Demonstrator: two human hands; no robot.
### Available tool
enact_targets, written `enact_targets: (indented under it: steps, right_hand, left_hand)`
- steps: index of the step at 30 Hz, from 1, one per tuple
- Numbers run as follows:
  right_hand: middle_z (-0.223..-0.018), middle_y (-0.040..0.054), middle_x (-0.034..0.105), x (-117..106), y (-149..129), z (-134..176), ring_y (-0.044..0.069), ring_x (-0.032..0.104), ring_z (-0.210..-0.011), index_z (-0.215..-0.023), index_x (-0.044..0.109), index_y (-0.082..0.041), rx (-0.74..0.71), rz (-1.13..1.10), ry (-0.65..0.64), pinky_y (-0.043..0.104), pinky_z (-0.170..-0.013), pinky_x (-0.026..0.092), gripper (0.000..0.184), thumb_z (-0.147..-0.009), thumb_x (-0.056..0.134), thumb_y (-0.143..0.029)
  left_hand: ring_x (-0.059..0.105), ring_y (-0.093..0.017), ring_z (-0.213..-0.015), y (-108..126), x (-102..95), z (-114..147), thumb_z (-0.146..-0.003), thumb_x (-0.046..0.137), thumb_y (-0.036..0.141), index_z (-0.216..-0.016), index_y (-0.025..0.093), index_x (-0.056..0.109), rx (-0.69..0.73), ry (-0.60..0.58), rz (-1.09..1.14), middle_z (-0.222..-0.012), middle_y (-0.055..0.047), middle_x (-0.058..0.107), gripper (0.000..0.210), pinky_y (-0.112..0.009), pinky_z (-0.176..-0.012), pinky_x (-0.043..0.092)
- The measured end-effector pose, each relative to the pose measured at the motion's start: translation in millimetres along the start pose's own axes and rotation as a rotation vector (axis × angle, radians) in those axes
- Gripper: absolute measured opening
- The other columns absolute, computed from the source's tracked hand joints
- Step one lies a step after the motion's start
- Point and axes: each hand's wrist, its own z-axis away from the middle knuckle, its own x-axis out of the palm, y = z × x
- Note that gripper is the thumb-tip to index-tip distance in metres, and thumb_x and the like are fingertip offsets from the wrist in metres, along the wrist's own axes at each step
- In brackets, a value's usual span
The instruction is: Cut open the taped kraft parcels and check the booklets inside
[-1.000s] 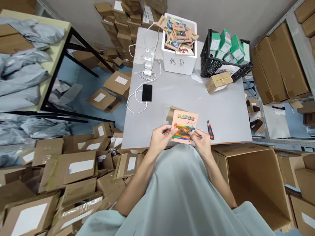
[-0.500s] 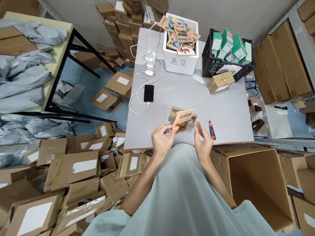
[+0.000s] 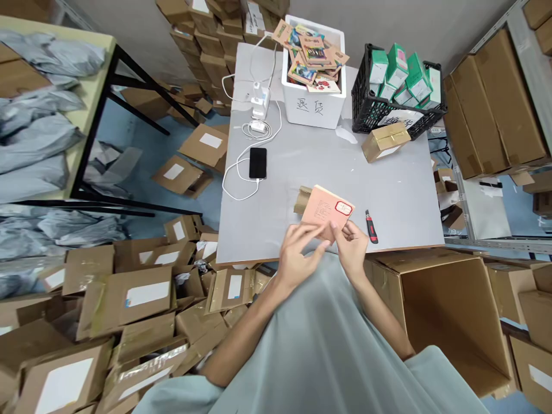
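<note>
A small salmon-pink booklet [image 3: 324, 206] with printed lines and a red-framed label faces me above the table's front edge. My right hand [image 3: 350, 246] pinches its lower right edge between thumb and fingers. Beside its lower left corner, my left hand [image 3: 301, 253] has its fingers stretched and the thumb spread; whether the fingertips touch the booklet I cannot tell. Partly hidden behind the booklet lies an opened cardboard box [image 3: 302, 199]. To the right of my right hand rests a red and black utility knife [image 3: 371, 227].
On the grey table [image 3: 310, 155] stand a white foam box [image 3: 314, 110] of similar booklets, a black crate [image 3: 361, 109] of green boxes and a small carton [image 3: 385, 142]. A phone [image 3: 257, 163] lies left on its cable. A large open carton [image 3: 452, 322] sits below right.
The booklet has been turned from its colourful side to its printed side. It has passed from my left hand to my right hand, and the left fingers have spread.
</note>
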Motion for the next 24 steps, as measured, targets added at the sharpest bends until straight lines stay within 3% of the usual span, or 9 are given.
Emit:
enact_targets:
  steps: [3,6,8,11,15,19,24]
  right_hand:
    - [-0.097,0.0083,0.086,-15.1,-1.7,-5.1,0.028,0.082,-0.092,-0.1,0.083,-0.021,0.029,-0.012,-0.102,0.04,-0.083,0.07,0.045,-0.089,0.084,-0.065]
    - [-0.097,0.0085,0.087,-20.5,0.0,-4.3,0.03,0.083,-0.094,-0.103,0.085,-0.021,0.076,-0.015,-0.175,0.042,-0.081,0.071,0.048,-0.088,0.086,-0.067]
    - [-0.094,0.0081,0.087,-19.3,3.5,-2.6,0.03,0.083,-0.092,-0.101,0.084,-0.021,0.073,0.017,-0.167,0.041,-0.079,0.071,0.049,-0.088,0.084,-0.068]
    - [-0.086,0.0062,0.084,-15.8,8.6,-0.1,0.027,0.081,-0.086,-0.089,0.078,-0.021,-0.002,0.15,-0.089,0.035,-0.076,0.066,0.046,-0.094,0.078,-0.066]
    - [-0.074,0.0015,0.074,-15.0,8.9,1.3,0.02,0.072,-0.074,-0.076,0.07,-0.021,-0.074,0.324,-0.03,0.029,-0.072,0.059,0.049,-0.099,0.072,-0.065]
    - [-0.074,0.0022,0.074,-18.2,1.7,-3.0,0.021,0.071,-0.072,-0.078,0.075,-0.02,0.023,0.164,-0.129,0.03,-0.066,0.06,0.054,-0.091,0.077,-0.072]
    - [-0.078,0.0038,0.081,-22.9,-12.0,-8.0,0.027,0.077,-0.079,-0.09,0.087,-0.021,0.117,0.031,-0.239,0.04,-0.075,0.068,0.052,-0.08,0.089,-0.072]
  left_hand:
    - [0.065,-0.023,-0.094,-14.9,-16.0,-12.2,-0.1,0.078,0.049,-0.138,0.024,0.076,-0.245,0.021,0.065,-0.117,-0.009,0.08,0.045,-0.038,-0.082,0.053]
    - [0.06,-0.021,-0.081,-24.3,-24.8,-22.6,-0.099,0.075,0.056,-0.113,0.022,0.082,-0.401,-0.152,0.253,-0.098,-0.006,0.077,0.038,-0.035,-0.071,0.049]
    - [0.056,-0.02,-0.076,-22.3,-23.6,-24.7,-0.1,0.073,0.055,-0.089,0.022,0.079,-0.407,-0.196,0.292,-0.081,-0.003,0.069,0.035,-0.034,-0.069,0.046]
    - [0.054,-0.02,-0.076,-10.4,-15.8,-20.7,-0.101,0.073,0.046,-0.074,0.024,0.073,-0.34,-0.059,0.162,-0.072,-0.002,0.063,0.034,-0.034,-0.072,0.046]
    - [0.057,-0.02,-0.075,2.5,-12.4,-13.0,-0.103,0.071,0.044,-0.073,0.024,0.074,-0.285,-0.025,0.148,-0.072,-0.002,0.064,0.036,-0.034,-0.074,0.049]
    - [0.059,-0.02,-0.074,0.4,-20.4,-12.7,-0.1,0.075,0.059,-0.073,0.024,0.078,-0.327,-0.136,0.29,-0.074,-0.004,0.066,0.044,-0.035,-0.071,0.05]
    - [0.065,-0.022,-0.08,-12.7,-22.4,-17.7,-0.092,0.08,0.07,-0.084,0.022,0.085,-0.514,-0.175,0.454,-0.085,-0.006,0.074,0.049,-0.035,-0.073,0.055]
